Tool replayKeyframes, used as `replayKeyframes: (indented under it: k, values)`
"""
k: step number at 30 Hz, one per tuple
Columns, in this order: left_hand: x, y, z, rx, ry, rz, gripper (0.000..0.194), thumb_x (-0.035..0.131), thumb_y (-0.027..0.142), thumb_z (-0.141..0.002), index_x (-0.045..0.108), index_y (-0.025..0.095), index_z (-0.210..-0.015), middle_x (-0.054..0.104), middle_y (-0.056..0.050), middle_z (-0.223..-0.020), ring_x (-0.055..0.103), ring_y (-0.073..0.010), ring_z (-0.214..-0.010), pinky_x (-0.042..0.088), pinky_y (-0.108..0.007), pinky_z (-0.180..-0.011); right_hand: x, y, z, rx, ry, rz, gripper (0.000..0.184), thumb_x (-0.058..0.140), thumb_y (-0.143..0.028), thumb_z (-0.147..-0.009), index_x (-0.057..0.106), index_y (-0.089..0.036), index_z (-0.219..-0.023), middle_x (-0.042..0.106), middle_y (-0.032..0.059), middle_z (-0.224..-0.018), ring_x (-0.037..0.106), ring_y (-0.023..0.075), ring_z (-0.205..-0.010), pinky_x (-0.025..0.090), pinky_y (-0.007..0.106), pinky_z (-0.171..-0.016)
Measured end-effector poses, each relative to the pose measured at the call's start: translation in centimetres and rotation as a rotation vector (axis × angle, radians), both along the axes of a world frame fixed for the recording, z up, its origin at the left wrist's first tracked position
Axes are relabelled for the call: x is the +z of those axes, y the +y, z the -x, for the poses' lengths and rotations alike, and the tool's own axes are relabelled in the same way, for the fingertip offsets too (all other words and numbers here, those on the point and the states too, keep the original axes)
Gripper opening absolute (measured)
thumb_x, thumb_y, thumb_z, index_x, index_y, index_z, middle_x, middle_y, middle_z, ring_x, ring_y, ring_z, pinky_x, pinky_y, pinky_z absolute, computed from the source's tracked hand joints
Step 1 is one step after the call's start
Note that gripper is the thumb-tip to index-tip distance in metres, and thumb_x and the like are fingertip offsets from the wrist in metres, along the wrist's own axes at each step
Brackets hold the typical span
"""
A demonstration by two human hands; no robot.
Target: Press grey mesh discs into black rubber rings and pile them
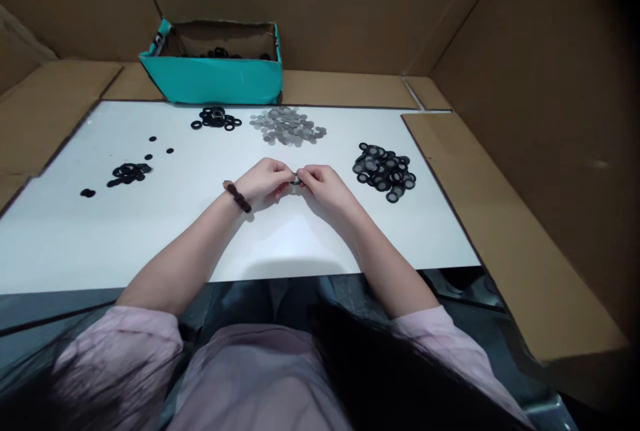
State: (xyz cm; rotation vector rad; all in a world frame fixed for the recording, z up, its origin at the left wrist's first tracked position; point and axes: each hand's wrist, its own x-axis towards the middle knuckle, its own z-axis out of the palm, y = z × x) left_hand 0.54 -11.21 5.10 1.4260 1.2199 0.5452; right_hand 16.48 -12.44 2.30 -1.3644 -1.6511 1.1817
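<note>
Between my two hands, over the middle of the white table, is a small black ring [295, 182] with a pale centre. My left hand [266, 181] pinches its left side, with a dark hair tie [237, 197] round the wrist. Fingers of my right hand [320, 183] close on the ring's right side. Beyond the hands lies a heap of grey translucent discs [289, 127]. To the right is a pile of black rings with grey centres [384, 169]. Fingertips partly cover the held ring.
A turquoise box [220, 81] with black rings inside stands at the back. Before it lie loose black rings [216, 119]. Flat black discs [129, 173] are heaped at the left, a few scattered around. Cardboard walls [350, 11] enclose the white table [200, 157].
</note>
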Motion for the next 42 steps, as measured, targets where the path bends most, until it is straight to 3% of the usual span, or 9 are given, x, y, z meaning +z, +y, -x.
replayKeyframes:
  k: [5, 9, 17, 20, 24, 30, 34, 42]
  values:
    - [-0.3, -0.4, -0.9, 0.182, -0.092, -0.034, 0.02, 0.051, 0.01, -0.076, 0.048, 0.016, -0.057, 0.049, 0.002, -0.044, 0.044, -0.0069, -0.038, 0.035, -0.019, -0.041, -0.7, 0.0, 1.0, -0.061, 0.315, 0.116, 0.018, 0.059, -0.03, -0.079, 0.047, -0.019, -0.073, 0.056, -0.0024, -0.059, 0.048, 0.008, -0.049, 0.04, 0.023, -0.052]
    - [-0.9, -0.3, -1.3, 0.214, -0.168, -0.069, 0.015, 0.053, 0.014, -0.078, 0.049, 0.016, -0.064, 0.054, 0.002, -0.05, 0.046, -0.007, -0.038, 0.035, -0.019, -0.04, -1.0, -0.1, 1.7, -0.156, 0.426, 0.088, 0.017, 0.059, -0.025, -0.074, 0.044, -0.021, -0.08, 0.057, -0.0046, -0.061, 0.051, 0.0087, -0.05, 0.044, 0.023, -0.052]
    - [-0.7, -0.3, -1.2, 0.159, -0.036, -0.248, 0.023, 0.051, 0.016, -0.078, 0.044, 0.017, -0.057, 0.044, 0.005, -0.044, 0.042, -0.0075, -0.044, 0.032, -0.021, -0.049, -1.1, -0.1, 2.1, -0.266, 0.338, -0.236, 0.009, 0.048, -0.016, -0.072, 0.051, -0.02, -0.08, 0.054, -0.0028, -0.069, 0.051, 0.0099, -0.063, 0.043, 0.024, -0.063]
    - [-0.7, -0.2, -1.1, 0.133, 0.023, -0.341, 0.02, 0.053, 0.019, -0.076, 0.046, 0.017, -0.058, 0.044, 0.005, -0.048, 0.041, -0.0078, -0.048, 0.031, -0.022, -0.052, -1.2, -0.1, 2.0, -0.253, 0.303, -0.331, 0.008, 0.049, -0.018, -0.074, 0.054, -0.019, -0.08, 0.058, 0.0001, -0.075, 0.053, 0.012, -0.069, 0.045, 0.027, -0.069]
    - [-0.8, -0.1, -0.9, 0.158, -0.021, -0.327, 0.014, 0.054, 0.023, -0.075, 0.05, 0.016, -0.063, 0.046, 0.005, -0.052, 0.043, -0.0088, -0.051, 0.033, -0.023, -0.054, -1.4, -0.2, 1.9, -0.215, 0.264, -0.384, 0.011, 0.051, -0.026, -0.08, 0.058, -0.019, -0.086, 0.063, 0.0034, -0.084, 0.058, 0.0153, -0.079, 0.047, 0.03, -0.076]
    - [-1.1, 0.0, -0.8, 0.175, -0.107, -0.278, 0.01, 0.056, 0.022, -0.07, 0.052, 0.016, -0.064, 0.049, 0.004, -0.058, 0.045, -0.0088, -0.052, 0.035, -0.023, -0.053, -1.7, 0.1, 1.9, -0.162, 0.355, -0.338, 0.016, 0.056, -0.032, -0.08, 0.061, -0.019, -0.089, 0.066, 0.0054, -0.089, 0.06, 0.0162, -0.082, 0.05, 0.032, -0.078]
    - [-1.3, -0.1, -0.9, 0.234, -0.11, -0.352, 0.011, 0.058, 0.021, -0.07, 0.052, 0.016, -0.062, 0.05, 0.003, -0.059, 0.044, -0.0087, -0.055, 0.036, -0.023, -0.055, -1.6, 0.3, 1.8, -0.168, 0.406, -0.267, 0.016, 0.059, -0.033, -0.078, 0.059, -0.02, -0.088, 0.063, 0.0028, -0.081, 0.058, 0.0131, -0.071, 0.05, 0.03, -0.07]
    - [-0.9, -0.5, -1.6, 0.297, -0.182, -0.244, 0.01, 0.056, 0.019, -0.073, 0.053, 0.015, -0.064, 0.052, 0.003, -0.056, 0.043, -0.0078, -0.048, 0.035, -0.022, -0.05, -1.5, -0.2, 2.3, -0.186, 0.467, -0.241, 0.021, 0.061, -0.039, -0.079, 0.053, -0.023, -0.09, 0.057, -0.0025, -0.068, 0.054, 0.0108, -0.063, 0.047, 0.026, -0.062]
